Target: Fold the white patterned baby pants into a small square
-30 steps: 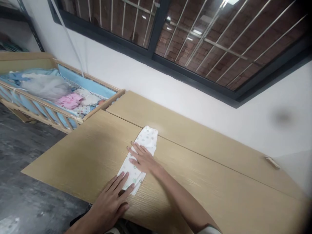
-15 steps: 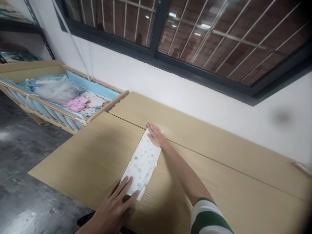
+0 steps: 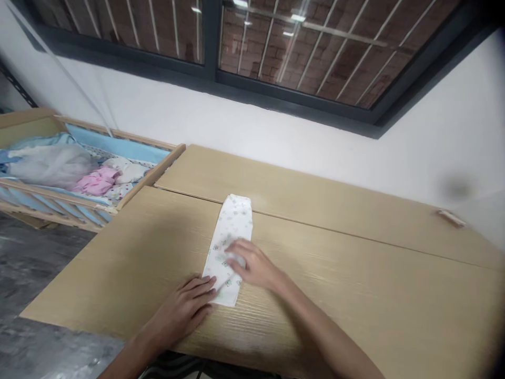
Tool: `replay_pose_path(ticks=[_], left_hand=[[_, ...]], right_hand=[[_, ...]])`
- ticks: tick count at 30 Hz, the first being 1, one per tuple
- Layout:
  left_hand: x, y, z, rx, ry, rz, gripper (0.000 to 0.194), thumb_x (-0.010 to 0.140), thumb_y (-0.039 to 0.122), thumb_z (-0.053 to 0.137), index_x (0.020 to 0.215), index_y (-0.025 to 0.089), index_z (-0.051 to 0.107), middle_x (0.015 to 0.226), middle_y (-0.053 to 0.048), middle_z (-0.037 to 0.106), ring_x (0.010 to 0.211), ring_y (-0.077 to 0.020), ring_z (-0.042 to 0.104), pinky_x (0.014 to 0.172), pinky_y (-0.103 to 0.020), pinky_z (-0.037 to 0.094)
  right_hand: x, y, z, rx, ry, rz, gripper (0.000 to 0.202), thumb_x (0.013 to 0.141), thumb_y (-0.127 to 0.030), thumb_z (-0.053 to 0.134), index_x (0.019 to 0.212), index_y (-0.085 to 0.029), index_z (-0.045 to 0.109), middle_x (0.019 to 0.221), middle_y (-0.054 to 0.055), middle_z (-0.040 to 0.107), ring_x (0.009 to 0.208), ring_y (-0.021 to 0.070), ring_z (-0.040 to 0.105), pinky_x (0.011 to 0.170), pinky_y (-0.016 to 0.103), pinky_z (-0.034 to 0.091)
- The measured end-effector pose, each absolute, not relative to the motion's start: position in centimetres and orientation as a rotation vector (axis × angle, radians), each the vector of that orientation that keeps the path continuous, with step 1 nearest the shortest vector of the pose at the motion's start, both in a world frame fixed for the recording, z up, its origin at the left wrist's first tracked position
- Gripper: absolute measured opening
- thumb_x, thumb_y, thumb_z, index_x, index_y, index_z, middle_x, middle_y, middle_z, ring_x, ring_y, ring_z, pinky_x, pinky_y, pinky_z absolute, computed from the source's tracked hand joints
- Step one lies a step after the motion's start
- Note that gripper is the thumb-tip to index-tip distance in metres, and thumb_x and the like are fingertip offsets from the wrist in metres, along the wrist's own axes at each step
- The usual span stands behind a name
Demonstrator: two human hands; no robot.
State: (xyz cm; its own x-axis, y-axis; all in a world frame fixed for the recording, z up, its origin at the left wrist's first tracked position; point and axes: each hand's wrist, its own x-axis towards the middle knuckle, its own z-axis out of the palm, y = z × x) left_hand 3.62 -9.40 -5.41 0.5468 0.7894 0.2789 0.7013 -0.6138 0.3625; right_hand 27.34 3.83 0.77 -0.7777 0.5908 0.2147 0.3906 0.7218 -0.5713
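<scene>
A white cloth with small printed figures (image 3: 232, 221), folded into a long strip, lies flat on the wooden table (image 3: 335, 295). Its far end reaches over the seam between two boards. My left hand (image 3: 189, 305) rests at the near left edge of the cloth, fingers stretched out and touching it. Over the middle of the strip is my right hand (image 3: 254, 266), slightly blurred, its fingers apart and a little bent. Nothing shows in its grasp. Whether it touches the cloth I cannot tell.
A wooden crib (image 3: 153, 171) with blue lining stands at the left, against the table. Inside are pink clothing (image 3: 97, 181) and a pale, sheer bundle (image 3: 55, 163). Behind the table is a white wall with a barred window (image 3: 300, 52). A small object (image 3: 452, 217) lies at the far right.
My right hand has moved from the far end of the cloth back toward its middle. My left hand stays by the near end, its fingers closer together. The view has shifted right.
</scene>
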Motion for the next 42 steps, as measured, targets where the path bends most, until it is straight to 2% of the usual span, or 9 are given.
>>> replay_pose_path(ticks=[2,6,14,17,21,25,28,34,42], left_hand=[[3.2,-10.6,-5.5,2.597,1.244,0.583,0.037,0.094,0.028,0.064,0.132,0.024,0.063,0.147,-0.008,0.056,0.136,-0.0245,0.052,0.115,-0.046,0.046],[2.3,-13.0,-5.9,2.677,1.112,0.566,0.052,0.090,0.029,0.070,0.140,0.027,0.056,0.149,-0.008,0.055,0.134,-0.0237,0.055,0.112,-0.043,0.048],[2.6,-14.8,-5.5,2.742,0.836,0.673,0.033,0.095,0.010,0.054,0.123,0.025,0.063,0.127,-0.003,0.071,0.113,-0.0170,0.067,0.105,-0.030,0.052],[3.1,-14.6,-4.6,2.534,0.837,0.653,0.032,0.097,0.006,0.048,0.119,0.026,0.061,0.116,-0.002,0.074,0.102,-0.0142,0.068,0.098,-0.026,0.054],[3.7,-13.0,-2.8,2.211,0.993,0.735,0.029,0.100,0.012,0.043,0.117,0.027,0.062,0.113,-0.003,0.071,0.104,-0.0147,0.067,0.092,-0.025,0.055],[5.2,-7.6,-1.1,1.993,1.357,1.111,0.017,0.099,0.032,0.056,0.111,0.024,0.064,0.099,-0.002,0.072,0.090,-0.0171,0.069,0.081,-0.027,0.057],[7.0,-1.2,-0.6,1.841,1.545,1.174,0.026,0.094,0.040,0.062,0.112,0.021,0.063,0.093,-0.002,0.072,0.080,-0.0167,0.068,0.077,-0.028,0.056],[9.5,8.0,-3.4,1.766,1.696,0.996,0.019,0.095,0.032,0.058,0.111,0.022,0.061,0.096,-0.004,0.072,0.082,-0.0189,0.068,0.073,-0.030,0.052],[9.2,7.1,-6.1,1.936,1.799,1.013,0.025,0.098,0.033,0.050,0.118,0.019,0.054,0.119,-0.013,0.065,0.117,-0.0279,0.058,0.104,-0.043,0.042]], right_hand=[[29.0,-0.7,1.0,-0.780,-2.612,0.779,0.033,0.102,-0.038,0.053,0.130,-0.024,0.064,0.130,0.009,0.068,0.123,0.0246,0.061,0.111,0.049,0.044],[31.6,-7.7,-0.1,-0.854,-2.691,0.742,0.073,0.087,-0.052,0.071,0.150,-0.023,0.049,0.150,0.014,0.053,0.141,0.0307,0.047,0.118,0.052,0.036],[32.6,-13.7,-4.4,-0.789,-2.606,0.323,0.042,0.097,-0.017,0.060,0.139,-0.020,0.055,0.137,0.011,0.065,0.133,0.0279,0.056,0.111,0.049,0.046],[32.2,-13.9,-3.6,-0.805,-2.488,0.421,0.034,0.096,-0.011,0.055,0.127,-0.023,0.058,0.122,0.008,0.073,0.117,0.0253,0.065,0.108,0.047,0.049],[31.9,-12.4,-0.6,-0.984,-2.312,0.744,0.022,0.096,-0.014,0.050,0.113,-0.026,0.058,0.100,0.006,0.072,0.095,0.0231,0.067,0.095,0.043,0.055],[31.3,-7.7,1.2,-1.073,-2.075,0.800,0.012,0.101,-0.026,0.046,0.104,-0.026,0.058,0.097,0.008,0.065,0.090,0.0238,0.063,0.079,0.039,0.056],[30.4,-1.9,0.6,-1.164,-1.947,0.655,0.017,0.103,-0.033,0.045,0.097,-0.025,0.058,0.094,0.007,0.064,0.090,0.0240,0.061,0.084,0.041,0.052],[29.6,8.1,-4.4,-1.445,-1.704,0.576,0.026,0.095,-0.035,0.048,0.114,-0.020,0.058,0.093,0.006,0.066,0.093,0.0247,0.062,0.088,0.042,0.050],[30.3,9.3,-7.2,-1.475,-1.761,0.565,0.030,0.095,-0.035,0.048,0.120,-0.018,0.054,0.093,0.006,0.066,0.093,0.0249,0.063,0.090,0.042,0.050]])
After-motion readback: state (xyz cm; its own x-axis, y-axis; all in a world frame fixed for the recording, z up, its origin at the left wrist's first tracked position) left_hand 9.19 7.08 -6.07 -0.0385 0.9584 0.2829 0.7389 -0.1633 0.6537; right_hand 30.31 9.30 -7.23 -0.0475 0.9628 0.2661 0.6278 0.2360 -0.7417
